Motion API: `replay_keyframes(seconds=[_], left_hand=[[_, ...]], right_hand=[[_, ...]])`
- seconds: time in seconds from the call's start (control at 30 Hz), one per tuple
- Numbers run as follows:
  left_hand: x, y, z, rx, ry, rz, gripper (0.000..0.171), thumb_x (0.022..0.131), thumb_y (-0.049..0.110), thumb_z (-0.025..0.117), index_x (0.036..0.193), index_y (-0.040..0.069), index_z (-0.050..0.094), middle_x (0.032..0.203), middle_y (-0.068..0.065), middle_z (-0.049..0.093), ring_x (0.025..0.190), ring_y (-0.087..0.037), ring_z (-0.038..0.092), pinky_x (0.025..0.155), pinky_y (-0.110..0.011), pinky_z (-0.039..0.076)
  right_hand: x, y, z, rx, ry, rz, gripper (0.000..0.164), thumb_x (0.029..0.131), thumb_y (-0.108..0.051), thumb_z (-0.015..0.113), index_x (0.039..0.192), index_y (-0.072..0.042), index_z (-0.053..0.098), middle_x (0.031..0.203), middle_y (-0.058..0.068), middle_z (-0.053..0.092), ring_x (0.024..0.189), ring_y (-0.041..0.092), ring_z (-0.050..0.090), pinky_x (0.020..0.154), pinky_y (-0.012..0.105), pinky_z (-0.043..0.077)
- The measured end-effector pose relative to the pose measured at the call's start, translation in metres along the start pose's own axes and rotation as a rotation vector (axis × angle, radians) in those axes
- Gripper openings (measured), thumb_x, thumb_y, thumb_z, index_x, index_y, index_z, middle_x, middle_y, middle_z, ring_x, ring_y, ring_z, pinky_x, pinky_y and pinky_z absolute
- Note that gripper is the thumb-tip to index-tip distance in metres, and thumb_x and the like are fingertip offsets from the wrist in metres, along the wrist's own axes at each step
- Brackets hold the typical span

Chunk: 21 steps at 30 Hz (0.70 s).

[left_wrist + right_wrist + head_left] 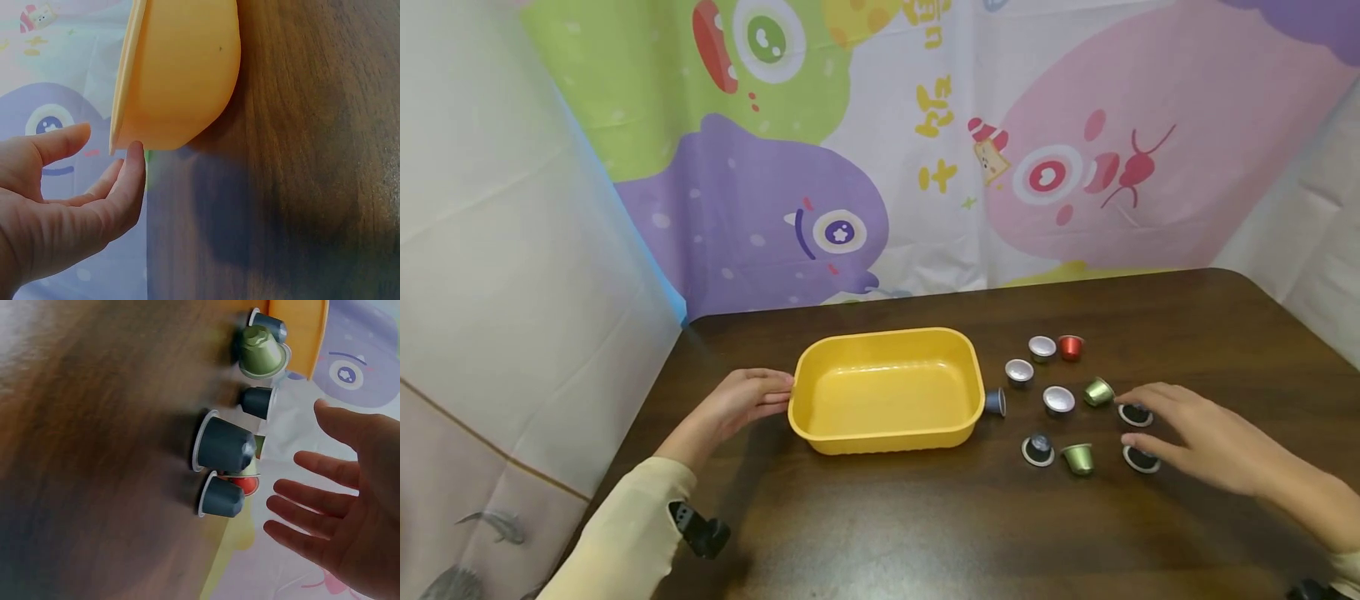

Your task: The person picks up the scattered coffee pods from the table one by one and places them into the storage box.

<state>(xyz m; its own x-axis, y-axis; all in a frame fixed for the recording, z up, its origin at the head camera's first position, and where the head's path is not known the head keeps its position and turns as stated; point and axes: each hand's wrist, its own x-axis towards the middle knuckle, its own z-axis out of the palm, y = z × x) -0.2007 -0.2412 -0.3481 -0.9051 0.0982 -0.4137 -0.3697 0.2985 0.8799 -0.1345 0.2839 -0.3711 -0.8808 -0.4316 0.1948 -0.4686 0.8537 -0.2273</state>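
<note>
A yellow plastic tray (pixel 887 442) stands on the table. My left hand (pixel 741 402) is at its left end, fingers extended against or just beside the wall; contact is unclear. To the tray's right lie several coffee capsules. My right hand (pixel 1206 442) hovers with fingers spread, holding nothing, over two black capsules, the nearer (pixel 1142 461) and the farther (pixel 1137 415), partly covered by fingers. A green capsule (pixel 1098 392) lies tipped beside its fingertips, and another green one (pixel 1079 459) is closer to me. In the right wrist view, a black capsule (pixel 222 445) stands before the fingers.
A dark blue capsule (pixel 996 402) lies against the tray's right end; another (pixel 1039 448) stands lid down. Farther back are a red capsule (pixel 1071 347) and silver-lidded ones, one of them (pixel 1058 399) central. A cartoon-printed curtain (pixel 925 233) hangs behind the brown table (pixel 910 533).
</note>
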Motion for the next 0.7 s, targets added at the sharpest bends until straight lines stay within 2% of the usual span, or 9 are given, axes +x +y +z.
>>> replay_keyframes(seconds=[0.2,0.4,0.53,0.7], left_hand=[[0.001,0.000,0.002,0.007,0.023,-0.027,0.051,0.096,0.015,0.057,0.137,-0.011,0.041,0.133,-0.023,0.053,0.091,-0.007,0.066,0.096,-0.031,0.050],[0.003,-0.001,0.004,0.025,0.036,-0.026,0.050,0.095,0.013,0.058,0.135,-0.011,0.042,0.125,-0.018,0.057,0.090,-0.009,0.065,0.099,-0.034,0.049],[0.003,-0.002,0.006,0.036,0.039,-0.024,0.051,0.093,0.013,0.061,0.134,-0.012,0.043,0.121,-0.016,0.059,0.088,-0.008,0.064,0.097,-0.032,0.051],[0.004,-0.002,0.006,0.039,0.044,-0.016,0.050,0.091,0.011,0.062,0.132,-0.011,0.045,0.118,-0.014,0.059,0.085,-0.007,0.063,0.088,-0.026,0.056]], right_hand=[[-0.005,0.002,0.005,0.008,-0.027,-0.023,0.044,0.087,-0.039,0.069,0.122,-0.012,0.061,0.121,0.005,0.064,0.113,0.031,0.061,0.086,0.052,0.052],[-0.009,0.006,0.008,0.014,-0.059,-0.001,0.048,0.086,-0.042,0.068,0.124,-0.014,0.060,0.123,0.007,0.063,0.115,0.034,0.059,0.086,0.054,0.051],[-0.011,0.008,0.010,0.002,-0.065,-0.005,0.048,0.085,-0.042,0.069,0.124,-0.014,0.060,0.123,0.006,0.064,0.116,0.034,0.058,0.086,0.055,0.051],[-0.012,0.011,0.015,-0.034,-0.023,-0.044,0.047,0.081,-0.038,0.074,0.121,-0.016,0.062,0.118,0.000,0.065,0.112,0.027,0.060,0.086,0.050,0.052]])
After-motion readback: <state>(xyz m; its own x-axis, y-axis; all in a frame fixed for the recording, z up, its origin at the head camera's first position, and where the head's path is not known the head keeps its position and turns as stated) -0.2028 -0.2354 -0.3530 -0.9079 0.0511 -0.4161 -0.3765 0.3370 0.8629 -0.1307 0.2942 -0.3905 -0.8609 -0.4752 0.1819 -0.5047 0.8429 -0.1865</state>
